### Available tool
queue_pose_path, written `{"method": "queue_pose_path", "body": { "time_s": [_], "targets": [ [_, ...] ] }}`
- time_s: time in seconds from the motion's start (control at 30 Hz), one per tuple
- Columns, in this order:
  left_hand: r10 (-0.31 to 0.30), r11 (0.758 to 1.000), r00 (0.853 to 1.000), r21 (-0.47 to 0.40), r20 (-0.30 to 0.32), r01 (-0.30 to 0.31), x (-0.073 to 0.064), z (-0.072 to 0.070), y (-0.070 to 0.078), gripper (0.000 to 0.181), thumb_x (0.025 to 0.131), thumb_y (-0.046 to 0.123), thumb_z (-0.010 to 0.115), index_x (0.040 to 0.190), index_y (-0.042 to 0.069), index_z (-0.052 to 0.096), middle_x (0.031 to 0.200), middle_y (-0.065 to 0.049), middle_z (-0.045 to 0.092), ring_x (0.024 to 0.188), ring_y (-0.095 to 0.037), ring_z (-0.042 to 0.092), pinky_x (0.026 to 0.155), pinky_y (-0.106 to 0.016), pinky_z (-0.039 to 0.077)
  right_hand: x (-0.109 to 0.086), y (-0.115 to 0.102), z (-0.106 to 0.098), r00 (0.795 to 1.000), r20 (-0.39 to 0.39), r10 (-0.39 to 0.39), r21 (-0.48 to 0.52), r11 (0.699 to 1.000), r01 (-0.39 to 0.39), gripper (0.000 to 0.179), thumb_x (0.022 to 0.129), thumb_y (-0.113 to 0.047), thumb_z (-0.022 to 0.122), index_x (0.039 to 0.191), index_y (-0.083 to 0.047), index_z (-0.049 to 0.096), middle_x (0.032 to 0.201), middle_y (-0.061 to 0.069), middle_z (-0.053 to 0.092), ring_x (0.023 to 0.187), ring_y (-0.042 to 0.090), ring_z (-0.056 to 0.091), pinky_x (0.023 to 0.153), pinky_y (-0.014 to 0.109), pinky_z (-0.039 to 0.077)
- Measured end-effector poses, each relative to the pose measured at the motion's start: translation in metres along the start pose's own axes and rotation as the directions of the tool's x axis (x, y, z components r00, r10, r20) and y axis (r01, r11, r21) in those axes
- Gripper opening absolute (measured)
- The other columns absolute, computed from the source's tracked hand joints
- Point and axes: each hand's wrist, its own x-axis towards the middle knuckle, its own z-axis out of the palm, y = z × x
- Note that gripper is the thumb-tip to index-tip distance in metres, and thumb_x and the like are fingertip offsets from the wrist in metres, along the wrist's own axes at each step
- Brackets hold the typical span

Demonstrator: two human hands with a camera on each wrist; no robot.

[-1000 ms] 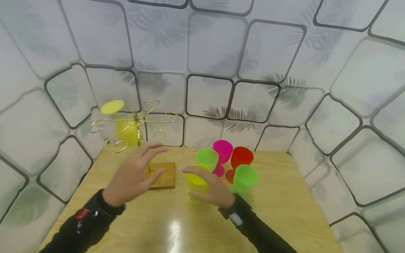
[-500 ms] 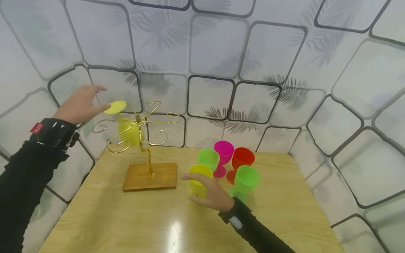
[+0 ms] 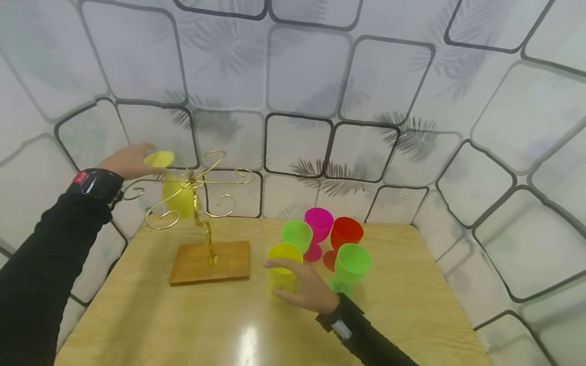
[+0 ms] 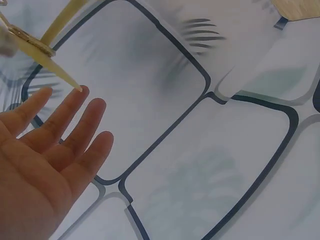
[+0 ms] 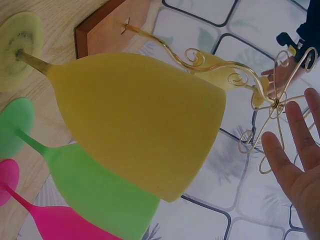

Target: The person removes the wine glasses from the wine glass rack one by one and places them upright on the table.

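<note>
A yellow goblet (image 3: 178, 197) hangs upside down from the gold wire arms of a rack with a wooden base (image 3: 224, 263). My left hand (image 3: 129, 161) is at that goblet's round foot (image 3: 158, 159); in the left wrist view its fingers (image 4: 75, 132) are nearly straight, and the foot's edge meets one fingertip. Most of the thumb is out of that view. My right hand (image 3: 312, 288) is held beside a second yellow goblet (image 5: 140, 120), which stands upright on the table. Its fingers are extended in the right wrist view and do not wrap the goblet.
Behind and right of the standing yellow goblet are a green goblet (image 3: 296, 235), a pink goblet (image 3: 319, 222), a red goblet (image 3: 346, 231) and another green goblet (image 3: 352, 263). Patterned walls (image 3: 299, 142) close off the wooden table (image 3: 183, 325) at the back and sides.
From over the rack's base, my left hand has risen up and left, then come in to the hanging goblet's foot. My right hand stays nearly still by the standing yellow goblet.
</note>
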Motion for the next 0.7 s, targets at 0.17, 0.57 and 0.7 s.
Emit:
{"method": "queue_pose_path", "body": {
  "time_s": [0.17,0.57,0.7],
  "targets": [
    [-0.034,0.999,0.999,0.004,-0.007,0.034,0.002,0.004,0.000,0.096,0.083,0.055,0.055,0.140,-0.017,0.023,0.135,-0.043,0.032,0.116,-0.058,0.034,0.096,-0.072,0.029,-0.002,0.003,0.001,1.000,0.001,0.009,0.007,1.000,-0.009,0.052,0.080,-0.012,0.069,0.129,0.001,0.052,0.123,0.015,0.064,0.118,0.022,0.056,0.099,0.041,0.048],
    [-0.028,0.998,0.997,-0.057,-0.074,0.024,0.008,0.004,-0.004,0.085,0.087,0.047,0.055,0.137,-0.017,0.028,0.131,-0.042,0.036,0.114,-0.055,0.036,0.095,-0.069,0.030,-0.004,0.008,0.004,1.000,-0.001,0.018,0.020,1.000,-0.018,0.056,0.078,-0.007,0.070,0.130,-0.001,0.051,0.123,0.015,0.064,0.119,0.023,0.055,0.100,0.042,0.047],
    [-0.026,0.998,0.995,-0.054,-0.096,0.021,0.011,0.001,-0.003,0.082,0.088,0.044,0.054,0.137,-0.017,0.028,0.130,-0.041,0.036,0.112,-0.054,0.037,0.094,-0.068,0.031,-0.003,0.008,0.006,1.000,-0.004,0.005,0.020,1.000,-0.005,0.053,0.078,-0.008,0.070,0.127,0.003,0.052,0.122,0.017,0.064,0.118,0.024,0.055,0.100,0.042,0.048]
  ]
}}
